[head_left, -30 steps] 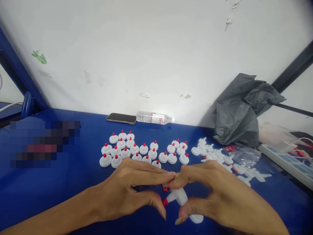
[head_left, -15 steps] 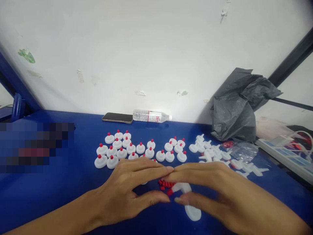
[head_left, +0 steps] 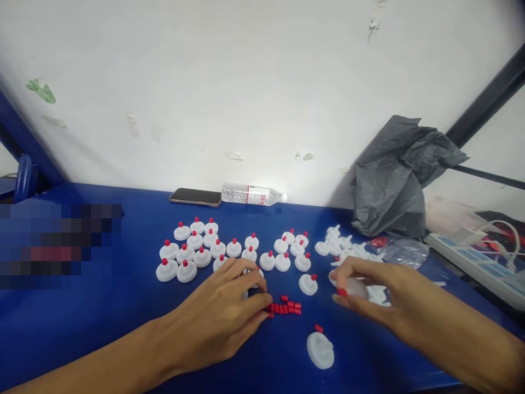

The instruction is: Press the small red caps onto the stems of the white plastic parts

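My right hand (head_left: 379,287) pinches a white spouted lid (head_left: 356,288) whose tip carries a small red cap (head_left: 342,293); it is over the right side of the table, by a loose heap of white lids (head_left: 342,241). At the left end of a small pile of red caps (head_left: 283,308), the thumb and fingers of my left hand (head_left: 225,317) close on a cap at the pile's edge. Nearer to me a white lid (head_left: 320,350) lies tilted, a red cap (head_left: 319,328) at its far side. Several red-tipped lids (head_left: 186,271) stand upright beyond my hands, partly covered by the left one.
At the wall lie a phone (head_left: 196,197) and a clear plastic bottle (head_left: 254,195). A grey plastic bag (head_left: 389,180) slumps at the back right, above a clear bag (head_left: 406,253) and a power strip (head_left: 471,260) with cables. A pixelated patch covers the left edge.
My hands have parted from the middle. The right one has moved right and away with a capped lid; the left one has drawn back to the red caps, with its fingers curled in.
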### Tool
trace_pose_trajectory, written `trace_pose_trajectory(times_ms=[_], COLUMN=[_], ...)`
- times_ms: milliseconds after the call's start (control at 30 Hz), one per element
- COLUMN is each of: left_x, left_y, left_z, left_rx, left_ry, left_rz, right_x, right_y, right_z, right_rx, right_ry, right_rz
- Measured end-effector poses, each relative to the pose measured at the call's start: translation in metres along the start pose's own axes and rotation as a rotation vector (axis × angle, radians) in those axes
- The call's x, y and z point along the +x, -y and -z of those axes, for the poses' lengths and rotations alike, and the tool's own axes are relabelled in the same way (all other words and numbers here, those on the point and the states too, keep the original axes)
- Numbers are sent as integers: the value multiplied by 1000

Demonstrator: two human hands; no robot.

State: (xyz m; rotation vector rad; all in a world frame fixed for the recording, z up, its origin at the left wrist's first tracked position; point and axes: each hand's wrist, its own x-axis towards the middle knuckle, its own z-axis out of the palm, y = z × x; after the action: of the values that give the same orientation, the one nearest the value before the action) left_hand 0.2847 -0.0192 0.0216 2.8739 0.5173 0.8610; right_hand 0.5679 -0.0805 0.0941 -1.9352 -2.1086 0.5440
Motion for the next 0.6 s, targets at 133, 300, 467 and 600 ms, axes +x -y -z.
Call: trace_pose_trajectory(times_ms=[133,300,467,600], left_x=[-1,-2,-3,-3], left_y=[3,6,7,8], left_z=[-2,-4,-6,-7], left_rx=[-7,-11,0,29], left_ry=[7,14,21,38], left_rz=[-1,-14,-30,-38], right_x=[1,8,23,16], right_y=[-13,-19,-5,-6], right_z=[-1,-4,-6,-11], right_rx=[21,-5,8,-28], right_ry=[-68,17,149,40], right_rz=[58,-5,-153,-164])
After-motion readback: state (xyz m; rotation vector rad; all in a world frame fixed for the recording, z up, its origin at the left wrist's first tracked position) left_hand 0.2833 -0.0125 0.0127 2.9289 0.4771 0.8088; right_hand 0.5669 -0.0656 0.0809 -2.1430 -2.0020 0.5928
